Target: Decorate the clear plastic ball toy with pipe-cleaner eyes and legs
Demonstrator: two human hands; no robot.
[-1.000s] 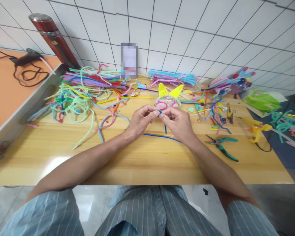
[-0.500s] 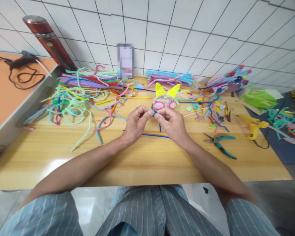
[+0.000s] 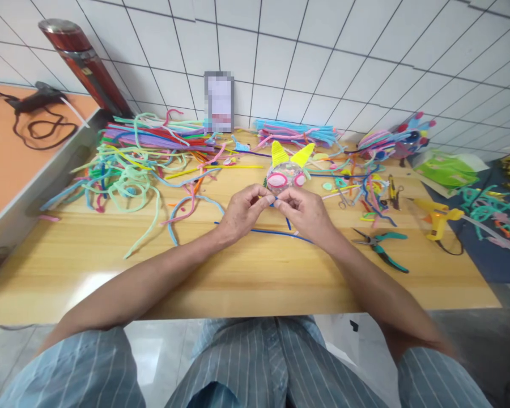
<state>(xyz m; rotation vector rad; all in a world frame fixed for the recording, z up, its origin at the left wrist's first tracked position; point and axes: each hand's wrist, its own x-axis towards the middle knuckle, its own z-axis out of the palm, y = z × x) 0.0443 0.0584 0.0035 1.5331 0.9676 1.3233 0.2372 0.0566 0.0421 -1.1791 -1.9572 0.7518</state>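
Observation:
Both hands meet at the middle of the table, pinching a short blue pipe cleaner (image 3: 288, 223) whose end hangs below the fingers. My left hand (image 3: 245, 211) is closed with thumb and forefinger on it. From the other side, my right hand (image 3: 302, 211) grips it in the same way; the fingertips hide most of the piece. Just behind the fingers stands a clear round figure (image 3: 289, 168) with yellow pointed ears (image 3: 302, 153) and pink-rimmed eyes (image 3: 277, 181). A longer blue pipe cleaner (image 3: 276, 233) lies flat under my hands.
Loose pipe cleaners (image 3: 130, 190) are heaped at the left, with a bundle (image 3: 297, 134) at the back. Pliers (image 3: 380, 245) and a yellow glue gun (image 3: 440, 221) lie to the right. A phone (image 3: 219, 103) leans on the wall; a red-brown flask (image 3: 87, 71) stands far left.
Both hands have shifted slightly to the right, still pinching the blue piece. Its hanging end has swung to the right. The long blue pipe cleaner beneath has moved a little right.

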